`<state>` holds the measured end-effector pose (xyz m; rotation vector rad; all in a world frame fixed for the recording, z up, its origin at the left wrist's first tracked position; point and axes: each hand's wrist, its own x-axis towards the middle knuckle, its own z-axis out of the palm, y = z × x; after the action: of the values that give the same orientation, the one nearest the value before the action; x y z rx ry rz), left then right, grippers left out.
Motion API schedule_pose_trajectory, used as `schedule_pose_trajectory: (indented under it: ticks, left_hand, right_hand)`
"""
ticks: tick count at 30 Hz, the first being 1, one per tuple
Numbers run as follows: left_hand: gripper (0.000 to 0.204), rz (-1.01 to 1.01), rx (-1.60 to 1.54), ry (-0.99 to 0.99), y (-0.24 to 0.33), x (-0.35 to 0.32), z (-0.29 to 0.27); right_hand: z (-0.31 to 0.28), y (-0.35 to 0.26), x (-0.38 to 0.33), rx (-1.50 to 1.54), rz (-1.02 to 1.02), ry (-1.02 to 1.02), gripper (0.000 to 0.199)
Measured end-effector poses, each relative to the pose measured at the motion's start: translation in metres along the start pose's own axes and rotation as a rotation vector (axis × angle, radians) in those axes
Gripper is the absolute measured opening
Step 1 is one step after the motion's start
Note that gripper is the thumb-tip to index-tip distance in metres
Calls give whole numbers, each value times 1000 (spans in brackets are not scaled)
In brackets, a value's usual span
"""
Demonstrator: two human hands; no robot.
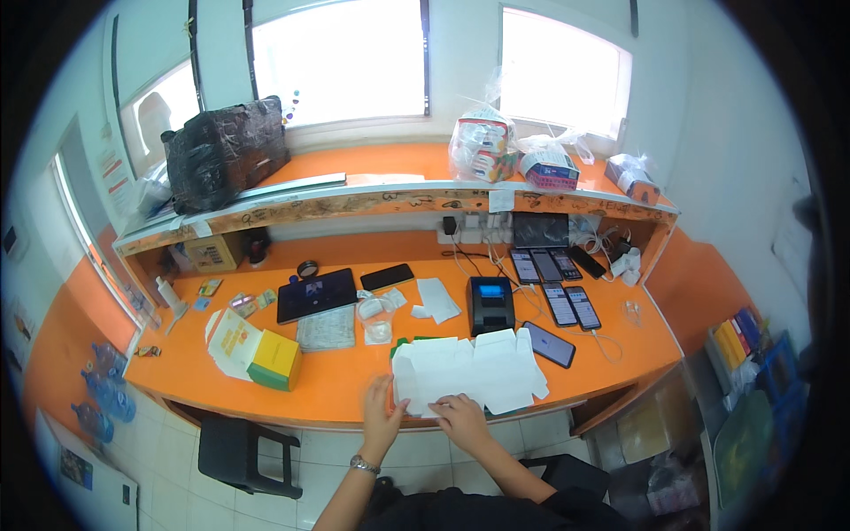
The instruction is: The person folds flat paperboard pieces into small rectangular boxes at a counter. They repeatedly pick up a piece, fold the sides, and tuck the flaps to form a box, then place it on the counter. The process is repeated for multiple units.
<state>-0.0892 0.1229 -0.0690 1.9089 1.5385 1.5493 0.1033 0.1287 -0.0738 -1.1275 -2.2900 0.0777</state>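
A flattened cardboard box (469,367) lies on the orange desk, white side up, with cut flaps along its far and right edges. Green shows from beneath it at the far left corner. My left hand (382,414) is at its near left corner, thumb and fingers apart; a metal watch (361,463) circles that wrist. On the near edge, my right hand (464,419) has its fingers bent over the cardboard, gripping it; its thumb is hard to make out. To the left stands a yellow and green box (273,358) with a white flap folded open.
Beyond the cardboard are a black label-printer-like device (490,305), several phones (559,305) with cables, a tablet (317,296) and white paper pieces (436,301). A raised shelf (372,168) holds a black wrapped parcel (226,150) and bagged packages (482,144). A black stool (249,454) stands at lower left.
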Motion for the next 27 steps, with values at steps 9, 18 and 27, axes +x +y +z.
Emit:
schedule_pose_trajectory:
  ticks: [9, 18, 27]
  left_hand:
    - [37, -296, -144, -180, -59, -60, 4]
    - [31, -317, -162, -222, -68, -63, -12]
    - [70, -215, 14, -449, -54, -53, -22]
  right_hand:
    - [24, 55, 18, 377, 38, -400, 60]
    - [29, 67, 32, 478, 94, -411, 59]
    - [17, 64, 33, 577, 167, -444, 48]
